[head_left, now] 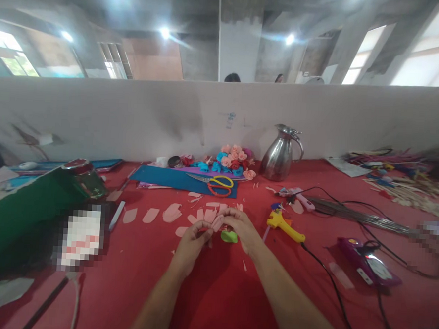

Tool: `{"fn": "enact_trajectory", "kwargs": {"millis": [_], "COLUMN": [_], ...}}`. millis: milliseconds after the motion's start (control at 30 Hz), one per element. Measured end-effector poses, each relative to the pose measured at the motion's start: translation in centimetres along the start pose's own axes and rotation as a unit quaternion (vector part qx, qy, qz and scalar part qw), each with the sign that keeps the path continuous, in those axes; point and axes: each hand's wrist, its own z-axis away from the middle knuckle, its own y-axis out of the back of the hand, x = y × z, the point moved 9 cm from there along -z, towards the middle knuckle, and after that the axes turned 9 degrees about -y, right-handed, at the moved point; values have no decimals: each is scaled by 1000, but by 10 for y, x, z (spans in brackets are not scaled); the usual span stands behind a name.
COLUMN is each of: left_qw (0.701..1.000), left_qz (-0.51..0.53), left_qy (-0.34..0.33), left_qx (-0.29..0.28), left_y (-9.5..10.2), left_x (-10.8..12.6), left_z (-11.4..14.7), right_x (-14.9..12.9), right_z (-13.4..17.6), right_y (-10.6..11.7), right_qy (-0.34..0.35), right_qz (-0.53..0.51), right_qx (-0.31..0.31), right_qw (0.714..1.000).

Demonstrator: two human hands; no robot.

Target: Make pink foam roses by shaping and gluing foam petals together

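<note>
In the middle of the red table, my left hand and my right hand meet with fingers pinched on a pale pink petal. The petal is partly hidden by my fingertips. A bright green leaf-shaped piece lies just under my right hand. Loose pink petals are spread out beyond and to the left of my hands, some of them overlapping. A yellow glue gun lies to the right of my right hand, its black cord running toward me.
Scissors rest on blue sheets. Behind them are bunched paper flowers and a steel jug. At right lie a purple power box and a bundle of wires. A glass jar stands left; a white partition closes the back.
</note>
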Motion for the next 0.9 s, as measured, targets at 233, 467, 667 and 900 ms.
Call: {"fn": "enact_trajectory", "kwargs": {"millis": [233,467,667,900], "left_qw": [1000,1000,1000,998], "left_qz": [5,7,9,44], "left_qy": [-5,-3,-6,31], "left_qx": [2,1,-3,-17], "left_y": [0,0,-1,-4], "left_x": [-1,-3,-3,-2], "left_z": [0,0,1,4], "right_x": [-3,-3,-2,-5], "right_z": [-2,-1,-3,-3], "right_y": [-5,-4,1,-1], "right_qy": [35,37,47,56], "right_qz": [-2,15,34,71], "right_qx": [-25,-18,2,-13], "right_qw": [999,999,998,996]}}
